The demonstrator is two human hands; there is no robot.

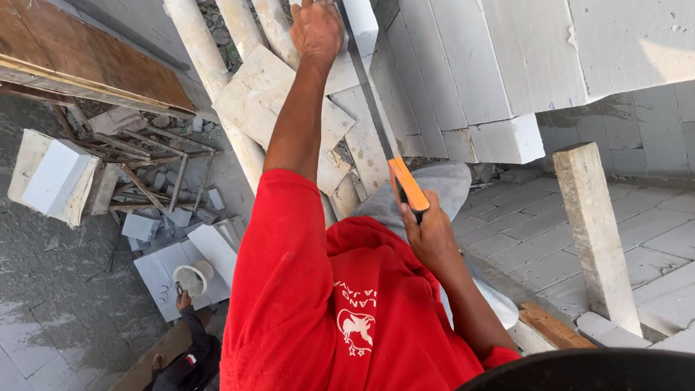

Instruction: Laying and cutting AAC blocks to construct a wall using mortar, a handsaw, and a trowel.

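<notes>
My left hand (pixel 316 30) reaches far out and grips a narrow white block (pixel 361 24) at the top of the view. In my right hand (pixel 428 233), close to my chest, is the orange handle of a hand saw (pixel 407 184). The saw's long grey blade (pixel 371 98) runs up from the handle to the block beside my left hand. My red shirt (pixel 326 304) fills the lower middle and hides what lies under it.
A wall of large white blocks (pixel 507 65) rises at the upper right, and a wooden post (pixel 597 232) stands on the block paving (pixel 550 224). Far below left are loose blocks (pixel 54 177), pale poles (pixel 199 51), a wooden board (pixel 87 51) and another person (pixel 187 355) with a white hat (pixel 192 279).
</notes>
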